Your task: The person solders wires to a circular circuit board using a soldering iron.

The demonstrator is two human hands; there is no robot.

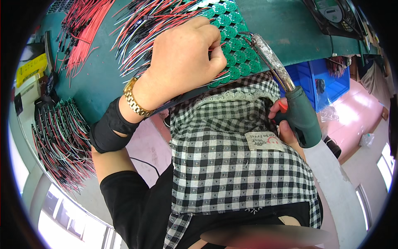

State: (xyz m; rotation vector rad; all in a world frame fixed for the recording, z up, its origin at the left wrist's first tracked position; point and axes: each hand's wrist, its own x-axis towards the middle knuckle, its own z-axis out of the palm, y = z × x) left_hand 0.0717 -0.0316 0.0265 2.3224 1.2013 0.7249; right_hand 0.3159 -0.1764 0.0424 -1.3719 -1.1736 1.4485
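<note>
My left hand (186, 50), with a gold watch (136, 99) at the wrist, is closed over a panel of round green circuit boards (238, 57). Its thumb and forefinger pinch a thin red wire, only a short end of which shows. Red, black and white wires (143, 39) fan out to the left of the panel, partly hidden under that hand. My right hand (284, 124) grips the dark green handle of a soldering gun (271, 62), fingers by its red trigger. The gun's metal tip reaches over the panel's right part, near my left fingertips.
Red wire bundles (83, 37) lie at the table's far left. A big heap of wired pieces (62, 141) sits at the left edge. A blue bin (331, 85) stands below the table (286, 25) on the right, and a dark device (331, 14) is at the far right.
</note>
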